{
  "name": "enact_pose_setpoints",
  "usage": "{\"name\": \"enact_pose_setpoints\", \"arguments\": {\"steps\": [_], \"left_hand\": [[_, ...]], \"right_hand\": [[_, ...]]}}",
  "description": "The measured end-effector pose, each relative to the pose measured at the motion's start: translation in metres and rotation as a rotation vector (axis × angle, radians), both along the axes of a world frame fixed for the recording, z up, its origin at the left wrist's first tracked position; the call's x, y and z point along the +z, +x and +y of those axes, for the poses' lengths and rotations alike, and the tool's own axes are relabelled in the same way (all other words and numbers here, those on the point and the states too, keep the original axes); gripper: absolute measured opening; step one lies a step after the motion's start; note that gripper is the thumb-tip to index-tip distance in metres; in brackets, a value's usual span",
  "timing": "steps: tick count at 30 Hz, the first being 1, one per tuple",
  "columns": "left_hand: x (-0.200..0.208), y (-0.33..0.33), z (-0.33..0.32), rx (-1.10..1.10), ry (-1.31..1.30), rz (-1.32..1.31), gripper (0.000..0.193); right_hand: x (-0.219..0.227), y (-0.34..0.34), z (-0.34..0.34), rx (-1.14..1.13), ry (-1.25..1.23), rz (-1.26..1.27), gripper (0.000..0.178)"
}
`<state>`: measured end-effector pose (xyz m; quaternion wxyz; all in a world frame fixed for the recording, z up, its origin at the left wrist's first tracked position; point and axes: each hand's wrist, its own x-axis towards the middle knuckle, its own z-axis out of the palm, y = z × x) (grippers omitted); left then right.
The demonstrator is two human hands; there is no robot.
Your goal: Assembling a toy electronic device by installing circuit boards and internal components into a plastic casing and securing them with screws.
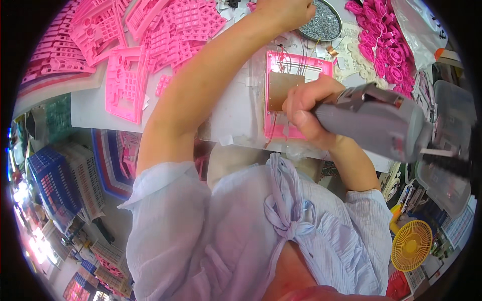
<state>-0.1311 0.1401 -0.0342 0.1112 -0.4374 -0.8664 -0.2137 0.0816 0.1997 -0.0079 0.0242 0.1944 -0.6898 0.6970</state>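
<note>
My right hand [316, 108] is wrapped around a grey electric screwdriver [371, 120], whose body points off to the right. Beneath that hand lies a pink plastic casing [268, 62] with a brown circuit board [281, 88] and thin loose wires in it. The screwdriver's tip is hidden from view. Up at the top edge, my left hand [288, 14] is at the rim of a round dark dish [324, 22] full of small silvery screws. Its fingers are curled together, and anything between them is too small to make out.
Pink plastic shells [125, 85] and key panels [191, 22] are piled at the left. Coiled magenta cables [384, 45] heap up at the right, beside a clear plastic bag [419, 30]. Blue baskets [52, 175] stand below the table's left; a yellow basket [411, 245] is at lower right.
</note>
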Motion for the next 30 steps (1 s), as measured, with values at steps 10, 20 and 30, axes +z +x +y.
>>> {"name": "enact_pose_setpoints", "arguments": {"steps": [10,20,30], "left_hand": [[-0.005,0.128,-0.127,-0.17,0.222,-0.181,0.008],[-0.013,0.16,-0.135,-0.096,0.318,-0.179,0.018],[-0.002,0.178,-0.158,-0.102,0.312,-0.239,0.031]], "right_hand": [[0.016,-0.015,-0.004,-0.031,-0.365,0.067,0.023],[0.023,-0.023,-0.015,0.04,-0.507,0.154,0.026],[-0.002,-0.049,-0.02,-0.155,-0.263,0.046,0.014]]}}
